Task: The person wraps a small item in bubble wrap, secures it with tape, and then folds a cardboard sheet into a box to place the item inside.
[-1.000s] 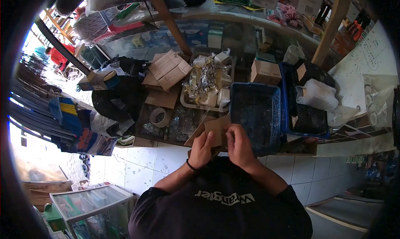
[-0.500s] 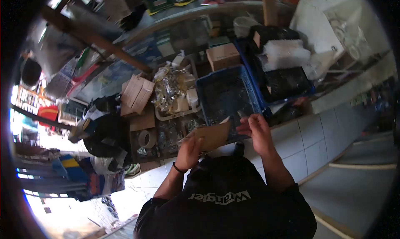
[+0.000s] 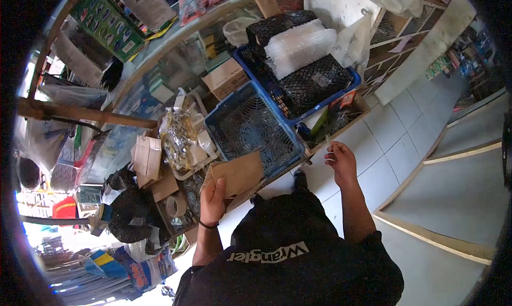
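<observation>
A flat piece of brown cardboard (image 3: 237,175) is held by its left edge in my left hand (image 3: 213,200), thumb on top, over the near edge of an open blue plastic basket (image 3: 210,116). My right hand (image 3: 341,164) is raised to the right of the basket, over the tiled floor. Its thumb and fingertips pinch a small, pale, thin item (image 3: 328,140), too small to name. The basket's lattice floor shows, with some clear material inside.
A second blue basket (image 3: 298,117) holds black mesh packs and a bubble-wrapped bundle (image 3: 300,47). Left of them are a tray of shiny wrapped pieces (image 3: 181,132), a tape roll (image 3: 175,205) and a black bag (image 3: 130,215). White framed panels (image 3: 448,194) stand at right.
The view has turned, so the baskets appear further left. My right hand has moved away from the cardboard to the right. The cardboard stays in my left hand, its broad face now more visible.
</observation>
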Demonstrator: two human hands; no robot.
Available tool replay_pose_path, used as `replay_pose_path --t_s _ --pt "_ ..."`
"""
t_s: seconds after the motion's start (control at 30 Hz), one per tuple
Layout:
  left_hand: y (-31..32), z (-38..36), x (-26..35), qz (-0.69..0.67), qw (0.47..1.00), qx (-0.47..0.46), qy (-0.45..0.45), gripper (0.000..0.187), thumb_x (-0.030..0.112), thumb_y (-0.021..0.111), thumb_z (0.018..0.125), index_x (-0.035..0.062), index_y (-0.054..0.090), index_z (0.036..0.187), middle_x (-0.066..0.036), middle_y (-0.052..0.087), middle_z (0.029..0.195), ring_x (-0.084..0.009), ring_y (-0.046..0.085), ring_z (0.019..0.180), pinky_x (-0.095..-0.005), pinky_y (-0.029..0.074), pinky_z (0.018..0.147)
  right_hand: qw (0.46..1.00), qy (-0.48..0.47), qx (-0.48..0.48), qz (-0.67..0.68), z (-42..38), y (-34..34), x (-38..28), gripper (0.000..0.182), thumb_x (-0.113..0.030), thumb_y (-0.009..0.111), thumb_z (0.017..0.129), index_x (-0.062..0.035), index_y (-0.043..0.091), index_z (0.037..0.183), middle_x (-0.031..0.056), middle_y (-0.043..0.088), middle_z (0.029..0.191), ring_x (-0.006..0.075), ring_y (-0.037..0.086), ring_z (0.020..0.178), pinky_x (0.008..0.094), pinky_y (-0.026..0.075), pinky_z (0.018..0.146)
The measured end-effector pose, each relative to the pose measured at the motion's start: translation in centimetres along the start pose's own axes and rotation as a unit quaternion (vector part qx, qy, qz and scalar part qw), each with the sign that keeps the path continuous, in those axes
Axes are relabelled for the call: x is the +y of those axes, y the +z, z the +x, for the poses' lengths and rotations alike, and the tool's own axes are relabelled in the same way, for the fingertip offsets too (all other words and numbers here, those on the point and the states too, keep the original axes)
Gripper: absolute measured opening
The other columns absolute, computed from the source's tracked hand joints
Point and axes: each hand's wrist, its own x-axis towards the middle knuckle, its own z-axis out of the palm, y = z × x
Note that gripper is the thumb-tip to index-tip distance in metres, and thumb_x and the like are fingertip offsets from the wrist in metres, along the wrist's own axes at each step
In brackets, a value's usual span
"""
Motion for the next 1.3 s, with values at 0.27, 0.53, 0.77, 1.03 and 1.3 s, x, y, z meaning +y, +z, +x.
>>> replay_pose_path --t_s 0.27,0.53,0.77,1.03,1.3 --pt "1.2 -0.3 -1.4 -0.08 0.996 0.033 -0.001 0.032 0.021 0.042 0.095 -0.0046 0.051 0.111 -0.007 0.061 0.092 -0.0109 0.057 0.076 -0.0245 0.048 0.063 0.918 -0.198 0.143 -0.313 3.4 -5.6 1.7 0.015 -0.01 0.05 0.086 -0.003 0.056 0.098 0.0105 0.059 0.09 0.0223 0.058 0.073 0.0336 0.047 0.064" --pt "1.4 -1.6 0.2 -0.093 0.992 0.061 -0.058 0.033 0.022 0.042 0.095 -0.0052 0.051 0.111 -0.006 0.06 0.094 -0.0095 0.056 0.079 -0.0228 0.047 0.065 0.667 -0.319 0.042 -0.672 5.8 -2.2 6.4 0.03 -0.003 0.05 0.079 -0.0034 0.055 0.109 0.0159 0.057 0.088 0.0331 0.054 0.083 0.0426 0.046 0.071" --pt "-0.4 -2.8 -2.7 -0.105 0.985 0.076 -0.116 0.025 0.026 0.047 0.093 0.0019 0.052 0.099 -0.004 0.057 0.086 -0.0109 0.055 0.078 -0.0234 0.047 0.062 0.735 -0.28 0.011 -0.617 3.8 -0.3 8.1 0.038 -0.011 0.05 0.083 -0.0044 0.049 0.121 0.0153 0.058 0.089 0.033 0.055 0.085 0.043 0.045 0.071" --pt "-0.4 -2.0 0.7 -0.229 0.949 0.161 -0.145 0.027 0.023 0.044 0.094 -0.0012 0.054 0.099 -0.005 0.059 0.085 -0.0102 0.057 0.073 -0.0237 0.048 0.063 0.806 -0.315 -0.078 -0.495 0.2 -0.6 6.5 0.027 -0.015 0.053 0.083 -0.0028 0.057 0.106 0.0164 0.06 0.091 0.0311 0.058 0.084 0.0394 0.046 0.075" --pt "-4.9 -0.2 -1.0 -0.539 0.822 0.129 -0.128 0.035 0.029 0.044 0.093 0.0003 0.052 0.111 -0.013 0.061 0.101 -0.0228 0.062 0.088 -0.0357 0.052 0.073 0.812 -0.347 -0.333 -0.331 -5.7 9.7 0.6 0.028 -0.022 0.056 0.086 -0.0017 0.058 0.104 0.0094 0.061 0.089 0.0182 0.058 0.079 0.0299 0.046 0.072"
